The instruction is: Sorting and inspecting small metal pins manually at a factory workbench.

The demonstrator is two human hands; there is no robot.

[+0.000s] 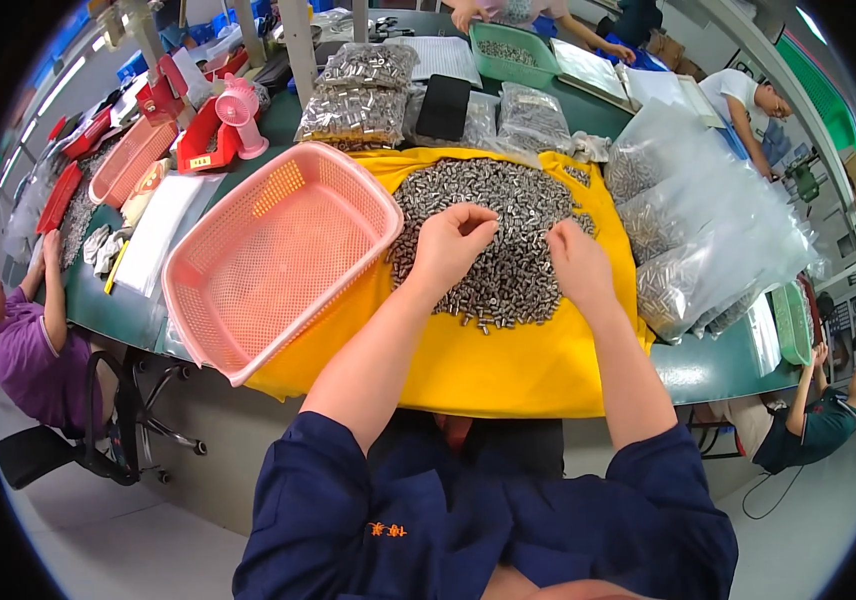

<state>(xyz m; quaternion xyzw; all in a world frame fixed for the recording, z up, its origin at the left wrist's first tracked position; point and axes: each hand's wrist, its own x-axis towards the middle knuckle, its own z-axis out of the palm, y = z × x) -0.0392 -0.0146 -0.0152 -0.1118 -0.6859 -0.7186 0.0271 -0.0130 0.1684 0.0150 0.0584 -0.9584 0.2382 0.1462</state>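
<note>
A wide pile of small silvery metal parts (508,285) lies on a yellow cloth (488,380) in front of me. Over the pile's upper middle, my left hand (456,242) is closed, thumb and fingertips pinched together. At the pile's right side my right hand (580,262) is also closed, its fingers curled inward. The two hands are apart, fingertips facing each other. Whatever sits in either pinch is too small or hidden to make out. A pink perforated plastic basket (268,250) stands tilted to the left of my left forearm, partly on the cloth.
Bulging clear bags of metal parts (683,245) line the right; more bags (356,115) are stacked behind, beside a black flat object (444,107). A pink fan (239,112) and red bins (206,140) stand far left. Co-workers sit left and right; others are across the green table (713,365).
</note>
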